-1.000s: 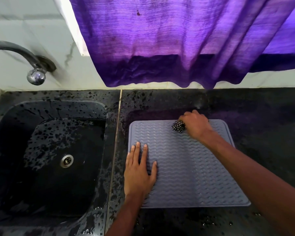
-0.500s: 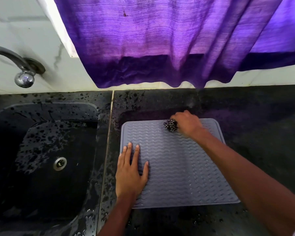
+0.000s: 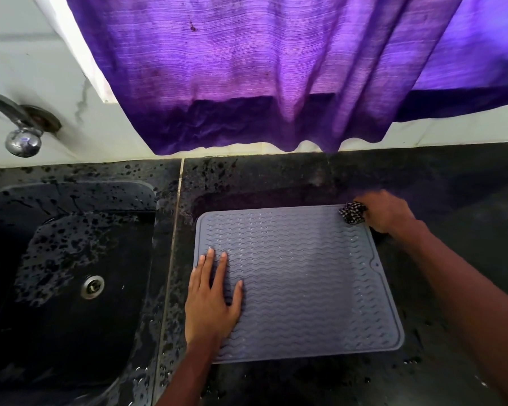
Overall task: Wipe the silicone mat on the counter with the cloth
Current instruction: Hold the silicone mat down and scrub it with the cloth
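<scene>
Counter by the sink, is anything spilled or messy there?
Yes. Wet drops speckle the counter around the sink and left of the mat. The purple curtain also has a small dark spot near its top. Nothing looks broken.

The grey mat (image 3: pixel 299 288) is showing wavy ridges, while the cloth (image 3: pixel 353 213) is looking black-and-white speckled, perhaps.

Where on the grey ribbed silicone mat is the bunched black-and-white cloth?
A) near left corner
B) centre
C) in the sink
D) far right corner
D: the right hand grips the bunched black-and-white cloth at the far right corner of the grey ribbed silicone mat, while the left hand lies flat by its left edge.
</scene>
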`<state>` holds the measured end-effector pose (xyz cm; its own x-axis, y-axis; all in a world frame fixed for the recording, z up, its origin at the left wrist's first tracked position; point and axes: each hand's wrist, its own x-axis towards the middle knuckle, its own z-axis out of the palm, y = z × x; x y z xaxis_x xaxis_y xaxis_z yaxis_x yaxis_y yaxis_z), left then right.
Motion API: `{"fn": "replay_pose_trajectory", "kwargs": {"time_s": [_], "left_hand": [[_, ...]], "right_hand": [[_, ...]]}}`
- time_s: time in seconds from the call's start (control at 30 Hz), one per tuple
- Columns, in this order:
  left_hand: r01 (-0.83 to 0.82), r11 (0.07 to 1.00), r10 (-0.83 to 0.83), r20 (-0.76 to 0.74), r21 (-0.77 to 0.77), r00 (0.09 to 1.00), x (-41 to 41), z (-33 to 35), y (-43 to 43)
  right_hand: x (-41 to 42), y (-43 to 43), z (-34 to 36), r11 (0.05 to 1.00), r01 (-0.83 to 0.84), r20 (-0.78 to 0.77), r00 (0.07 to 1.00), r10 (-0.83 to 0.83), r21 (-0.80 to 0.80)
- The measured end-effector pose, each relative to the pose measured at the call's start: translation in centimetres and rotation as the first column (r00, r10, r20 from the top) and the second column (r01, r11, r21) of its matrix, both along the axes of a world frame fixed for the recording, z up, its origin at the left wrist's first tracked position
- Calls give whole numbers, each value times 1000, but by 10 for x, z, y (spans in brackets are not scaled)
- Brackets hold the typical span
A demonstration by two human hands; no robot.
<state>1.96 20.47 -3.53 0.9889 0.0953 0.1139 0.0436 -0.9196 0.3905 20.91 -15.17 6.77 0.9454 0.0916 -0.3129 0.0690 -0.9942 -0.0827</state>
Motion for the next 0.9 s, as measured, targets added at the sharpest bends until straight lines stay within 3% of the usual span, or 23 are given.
{"fn": "replay_pose_trajectory", "kwargs": {"time_s": [0.23, 0.5, 0.7, 0.9], "left_hand": [[-3, 1000, 3, 5, -5, 1000, 0, 0, 0], [8, 1000, -8, 2, 13, 1000, 0, -2, 0], [18, 999, -18, -4, 40, 1000, 0, -4, 1], [21, 999, -21, -1, 43, 1000, 1, -4, 1]], "right_hand": [[-17, -22, -18, 984, 23, 38, 999, -30, 177], [-16, 10, -21, 986, -4, 31, 1000, -2, 166], [-23, 68, -23, 980, -105, 134, 988, 83, 170], [-26, 127, -29, 955, -157, 114, 985, 132, 252]]}}
